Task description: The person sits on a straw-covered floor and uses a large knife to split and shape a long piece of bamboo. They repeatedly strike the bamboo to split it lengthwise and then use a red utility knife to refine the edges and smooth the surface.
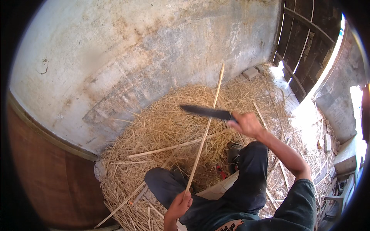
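Note:
My left hand [180, 205] is closed around the lower end of a long pale wooden stick [203, 139], which slants up and away over my knees. In my right hand [246, 124] is the handle of a large dark-bladed knife [205, 111]. The blade points left and lies across the upper part of the stick; it is slightly blurred, and I cannot tell whether it touches the wood. My fingers hide most of the knife's handle.
Straw-like shavings [165, 119] cover the floor around my legs, with several loose sticks [169, 148] among them. A stained wall [154, 46] rises ahead. A brown wooden panel [50, 165] stands at left, a plank door [304, 42] at far right. Bricks [250, 73] lie by the wall.

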Tool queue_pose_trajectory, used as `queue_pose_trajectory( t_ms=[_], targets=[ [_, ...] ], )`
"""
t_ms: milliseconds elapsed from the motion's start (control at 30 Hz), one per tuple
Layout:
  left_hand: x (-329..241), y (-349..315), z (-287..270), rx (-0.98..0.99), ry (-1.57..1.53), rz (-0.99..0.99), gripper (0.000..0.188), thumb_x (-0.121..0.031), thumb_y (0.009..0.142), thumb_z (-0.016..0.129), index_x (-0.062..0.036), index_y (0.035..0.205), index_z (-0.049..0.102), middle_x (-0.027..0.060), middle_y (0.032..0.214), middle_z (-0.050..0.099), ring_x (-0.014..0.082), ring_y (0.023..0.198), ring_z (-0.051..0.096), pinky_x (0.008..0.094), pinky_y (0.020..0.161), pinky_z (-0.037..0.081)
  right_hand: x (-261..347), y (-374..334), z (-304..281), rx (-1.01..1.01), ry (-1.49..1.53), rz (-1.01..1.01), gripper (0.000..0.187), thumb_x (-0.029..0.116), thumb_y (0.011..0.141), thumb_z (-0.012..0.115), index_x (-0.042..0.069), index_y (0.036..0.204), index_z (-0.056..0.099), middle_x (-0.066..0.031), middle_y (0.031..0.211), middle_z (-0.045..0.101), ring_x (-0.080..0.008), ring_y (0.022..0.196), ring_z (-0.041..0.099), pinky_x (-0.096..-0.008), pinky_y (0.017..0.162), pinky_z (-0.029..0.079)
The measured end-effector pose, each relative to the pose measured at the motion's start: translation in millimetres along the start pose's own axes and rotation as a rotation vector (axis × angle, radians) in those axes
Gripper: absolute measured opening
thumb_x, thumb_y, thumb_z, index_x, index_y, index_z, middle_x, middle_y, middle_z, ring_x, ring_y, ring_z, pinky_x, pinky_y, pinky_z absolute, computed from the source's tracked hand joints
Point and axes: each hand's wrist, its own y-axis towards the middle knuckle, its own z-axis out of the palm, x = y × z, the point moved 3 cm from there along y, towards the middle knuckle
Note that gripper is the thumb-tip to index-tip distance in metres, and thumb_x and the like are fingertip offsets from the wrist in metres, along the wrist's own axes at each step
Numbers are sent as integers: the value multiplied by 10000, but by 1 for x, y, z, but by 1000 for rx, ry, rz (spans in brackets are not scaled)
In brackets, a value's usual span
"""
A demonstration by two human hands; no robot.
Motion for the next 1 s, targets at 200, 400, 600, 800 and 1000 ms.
queue_pose_trajectory(
  t_ms=[200, 400, 600, 800, 1000],
  targets=[
    [-4, -19, -6, -269, 417, 167, 395, -366, 1112, 477, -14, 992, 610, 12, 672, 499, 101, 585, 462, 304, 530, 385, -28, 14, -22, -171, -77, -94, 568, 576, 1078, 390, 43, 1051, 582, -105, 570, 552, -220, 479, 542, -406, 444, 476],
    [-8, -39, -8, -342, 564, 232, 382, -381, 1102, 500, -63, 905, 579, -26, 657, 453, 81, 570, 413, 289, 521, 343, -63, 39, -19, -197, -85, 74, 669, 618, 1073, 349, 20, 1167, 632, -153, 670, 624, -262, 525, 590, -449, 489, 490],
    [-20, -75, -13, -352, 454, 177, 461, -369, 1111, 414, -49, 797, 520, 18, 704, 450, 168, 668, 439, 366, 614, 392, -264, 65, -31, -568, 230, 580, 831, 669, 1052, 333, -77, 887, 663, -267, 721, 650, -410, 700, 662, -525, 746, 524],
    [-7, -52, -37, -374, 58, 127, 451, -351, 1129, 433, -74, 772, 436, -12, 627, 402, 64, 537, 335, 265, 489, 271, -215, 94, 70, 40, 36, 427, 731, 633, 1067, 346, 15, 805, 637, -162, 696, 618, -270, 711, 669, -420, 711, 538],
    [-33, -33, -23, -247, -80, 111, 458, -448, 1116, 423, -88, 834, 432, -14, 613, 354, 58, 470, 291, 243, 419, 236, -97, 78, 190, 409, 24, 263, 594, 585, 1034, 446, 44, 1041, 692, -197, 950, 724, -361, 920, 714, -489, 842, 548]
  ],
)
